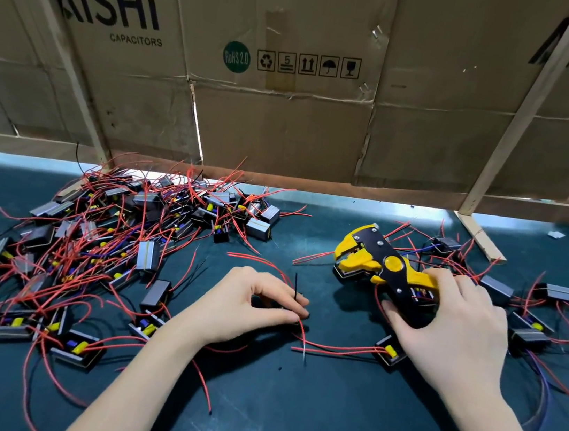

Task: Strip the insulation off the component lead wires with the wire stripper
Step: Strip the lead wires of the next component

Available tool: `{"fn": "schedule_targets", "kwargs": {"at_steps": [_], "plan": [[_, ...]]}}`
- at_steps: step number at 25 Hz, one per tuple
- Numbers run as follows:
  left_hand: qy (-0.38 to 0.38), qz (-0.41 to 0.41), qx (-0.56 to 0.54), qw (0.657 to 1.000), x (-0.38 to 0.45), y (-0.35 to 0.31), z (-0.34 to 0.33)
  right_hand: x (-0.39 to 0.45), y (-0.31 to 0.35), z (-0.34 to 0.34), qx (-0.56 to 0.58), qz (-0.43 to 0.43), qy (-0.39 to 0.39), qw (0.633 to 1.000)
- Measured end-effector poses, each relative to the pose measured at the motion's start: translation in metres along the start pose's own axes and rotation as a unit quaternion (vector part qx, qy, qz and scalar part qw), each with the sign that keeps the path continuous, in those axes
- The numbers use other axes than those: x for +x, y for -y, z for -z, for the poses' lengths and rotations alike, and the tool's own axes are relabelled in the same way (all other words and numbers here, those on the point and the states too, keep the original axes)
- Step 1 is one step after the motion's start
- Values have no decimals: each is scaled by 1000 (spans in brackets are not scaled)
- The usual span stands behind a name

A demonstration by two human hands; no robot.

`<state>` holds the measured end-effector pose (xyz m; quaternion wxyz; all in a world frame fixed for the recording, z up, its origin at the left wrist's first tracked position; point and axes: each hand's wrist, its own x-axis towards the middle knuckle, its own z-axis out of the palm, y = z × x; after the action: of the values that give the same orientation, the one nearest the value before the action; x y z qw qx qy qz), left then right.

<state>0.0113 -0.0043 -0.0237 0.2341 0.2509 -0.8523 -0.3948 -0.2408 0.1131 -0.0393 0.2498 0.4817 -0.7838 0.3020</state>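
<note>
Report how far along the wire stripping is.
Done: possibly the smaller group at right; stripped ends are too small to confirm. In hand: the left hand pinches a red lead, and the right hand grips the wire stripper. Left: seemingly the large pile at left.

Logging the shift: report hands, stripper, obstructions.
Left hand pinches red lead wires. Right hand grips wire stripper, no wire in it. Loose components crowd both hands.

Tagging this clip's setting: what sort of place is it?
Probably a small electronics assembly bench: a heap of wired components on a dark mat, a yellow wire stripper, and flattened capacitor cartons as a screen.
</note>
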Motion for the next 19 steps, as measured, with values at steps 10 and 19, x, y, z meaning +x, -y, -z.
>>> {"fn": "schedule_targets", "kwargs": {"at_steps": [10, 19], "plan": [[63, 36, -24, 997, -3, 3, 11, -1, 4, 2, 13, 27, 39, 999], [104, 51, -34, 993, -2, 3, 13, -2, 5, 2, 26, 41, 53, 997]]}}
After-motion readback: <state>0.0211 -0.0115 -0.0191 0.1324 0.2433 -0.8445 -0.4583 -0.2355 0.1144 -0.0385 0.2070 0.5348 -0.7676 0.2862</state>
